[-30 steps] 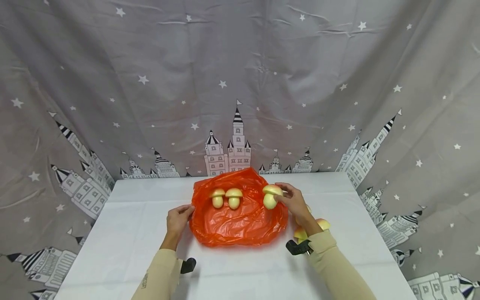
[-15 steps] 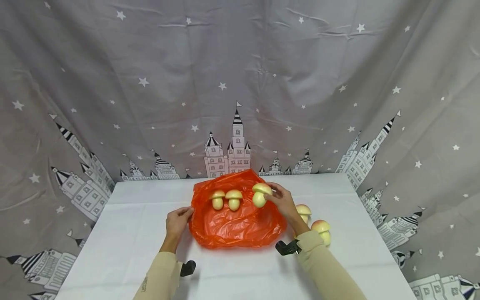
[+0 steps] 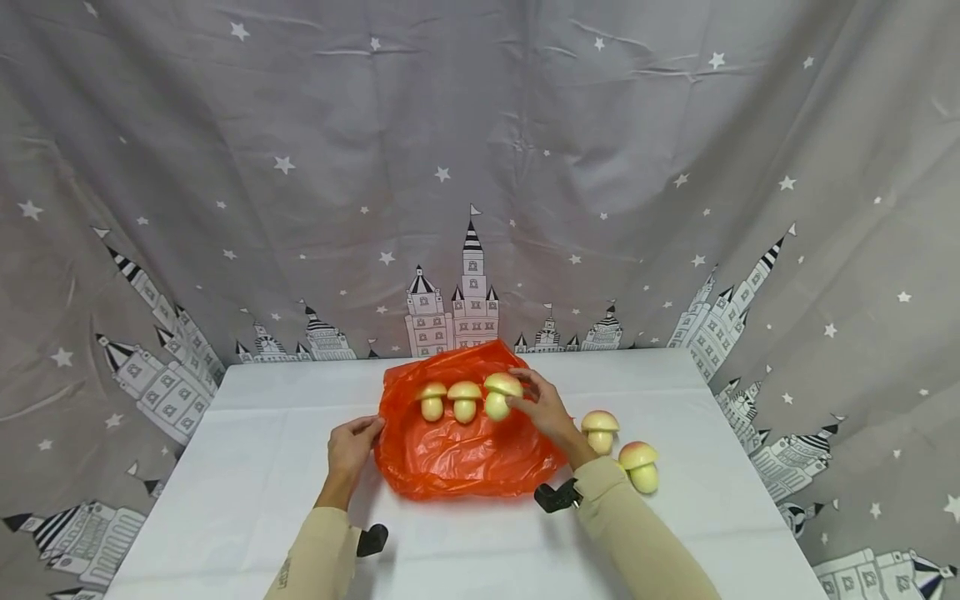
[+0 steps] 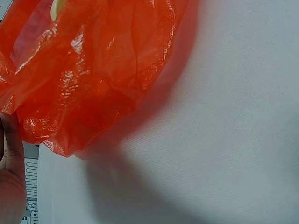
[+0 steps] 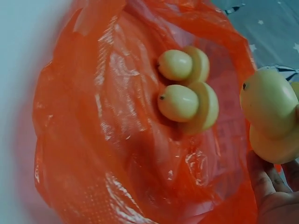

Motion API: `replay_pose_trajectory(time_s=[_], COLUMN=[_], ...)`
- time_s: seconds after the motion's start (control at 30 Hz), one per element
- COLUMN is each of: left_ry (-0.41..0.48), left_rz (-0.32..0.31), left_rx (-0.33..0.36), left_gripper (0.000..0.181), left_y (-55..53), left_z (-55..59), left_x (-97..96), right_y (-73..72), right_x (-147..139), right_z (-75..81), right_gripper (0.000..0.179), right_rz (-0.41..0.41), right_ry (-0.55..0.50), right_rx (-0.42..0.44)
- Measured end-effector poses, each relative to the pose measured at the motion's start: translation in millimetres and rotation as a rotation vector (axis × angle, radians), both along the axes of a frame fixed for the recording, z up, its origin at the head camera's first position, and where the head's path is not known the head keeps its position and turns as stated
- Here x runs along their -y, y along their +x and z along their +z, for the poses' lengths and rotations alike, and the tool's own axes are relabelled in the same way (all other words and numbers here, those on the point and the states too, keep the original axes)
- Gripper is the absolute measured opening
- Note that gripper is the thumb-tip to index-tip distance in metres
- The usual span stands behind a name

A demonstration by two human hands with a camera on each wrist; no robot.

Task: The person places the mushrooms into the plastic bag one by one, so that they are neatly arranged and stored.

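Clearly parted, right fingers hold a yellow mushroom.

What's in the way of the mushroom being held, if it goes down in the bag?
Nothing visible. In the head view, the right grip holds the mushroom within the outline of the open bag, with only bare bag showing just below it. The two mushrooms inside sit to its left.

The left arm is covered by a long beige sleeve, marked with small dark lettering toward the table's left edge; the right is clothed in a matching sleeve. By each cuff, a black, rounded fitting is worn.
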State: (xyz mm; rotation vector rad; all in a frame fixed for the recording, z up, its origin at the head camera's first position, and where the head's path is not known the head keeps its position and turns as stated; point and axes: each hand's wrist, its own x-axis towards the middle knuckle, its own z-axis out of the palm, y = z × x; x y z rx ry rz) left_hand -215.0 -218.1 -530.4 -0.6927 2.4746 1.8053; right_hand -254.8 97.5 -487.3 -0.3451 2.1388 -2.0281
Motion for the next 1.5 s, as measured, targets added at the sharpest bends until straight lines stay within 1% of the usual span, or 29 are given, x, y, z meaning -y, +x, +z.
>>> replay_pose_trajectory(time_s=[0.1, 0.2, 0.27, 0.37, 0.57, 0.67, 0.83, 0.9, 1.0, 1.23, 1.33, 1.5], left_ry=[0.001, -0.005, -0.005, -0.004, -0.002, 0.004, 0.012, 0.013, 0.012, 0.013, 0.010, 0.008], left_rz=[-0.002, -0.003, -0.004, -0.007, -0.010, -0.006, 0.004, 0.006, 0.005, -0.002, -0.003, -0.008], left_rx=[-0.006, -0.008, -0.005, 0.003, -0.005, -0.004, 0.001, -0.005, -0.014, -0.021, -0.029, -0.024], left_gripper=[0.036, 0.035, 0.035, 0.035, 0.035, 0.036, 0.034, 0.034, 0.033, 0.033, 0.032, 0.032], left_y=[0.4, -0.4, -0.8, -1.2, 0.0, 0.6, -1.2, -2.0, -2.3, -1.7, -1.6, -3.5], left_z=[-0.5, 0.0, 0.2, -0.4, -3.6, -4.2, -5.0, -5.4, -5.5, -6.0, -6.9, -7.4], left_x=[1.8, 2.6, 2.6, 2.7, 3.2, 2.9, 2.6, 2.6, 2.7, 3.2, 3.4, 3.6], right_y=[1.1, -5.2, -9.9, -16.4, -23.4, -24.5, -26.9, -29.0, -32.5, -37.0, -38.0, -40.8], right_x=[4, 7, 9, 12, 16, 17, 19, 20, 20, 23, 26, 31], right_z=[3.4, -6.4, -14.5, -26.2, -38.0, -39.8, -40.1, -42.4, -46.8, -55.3, -57.2, -60.9], right_gripper=[0.050, 0.050, 0.049, 0.048, 0.047, 0.046, 0.044, 0.045, 0.047, 0.045, 0.044, 0.044], right_rz=[0.037, 0.030, 0.010, -0.011, -0.022, -0.045, -0.120, -0.143, -0.166, -0.181, -0.185, -0.201], right_ry=[0.022, 0.046, 0.069, 0.128, 0.225, 0.259, 0.325, 0.359, 0.386, 0.457, 0.458, 0.458], right_rx=[0.007, -0.004, -0.021, -0.041, -0.009, -0.001, -0.020, -0.033, -0.030, -0.068, -0.060, -0.092])
